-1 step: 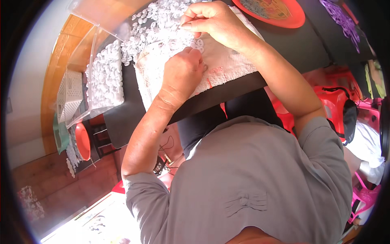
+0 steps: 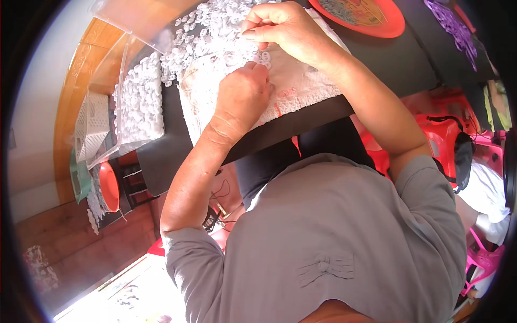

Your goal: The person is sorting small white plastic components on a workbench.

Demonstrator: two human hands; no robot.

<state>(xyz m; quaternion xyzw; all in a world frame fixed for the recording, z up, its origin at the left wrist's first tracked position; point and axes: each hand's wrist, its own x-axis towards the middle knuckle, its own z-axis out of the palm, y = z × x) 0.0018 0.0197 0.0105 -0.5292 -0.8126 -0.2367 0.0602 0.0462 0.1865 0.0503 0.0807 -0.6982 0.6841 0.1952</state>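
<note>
One cloth (image 2: 301, 91) lies under two hands (image 2: 243, 92) (image 2: 291, 27) and many white pieces (image 2: 230, 37).

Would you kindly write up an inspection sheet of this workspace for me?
Surface: dark table, partly covered by a pale cloth.
Job's things: small white pieces, loose on table and cloth; more in a clear bin at left.
Clutter: round red tray with small grey items; purple heap, far right.
Left hand: curled over the cloth; contents hidden.
Right hand: fingers bent above the pieces; grip unclear.
Cables: thin dark strand below the table, perhaps a cord.
Surroundings: pink stool at right, perforated white basket at left.
</note>
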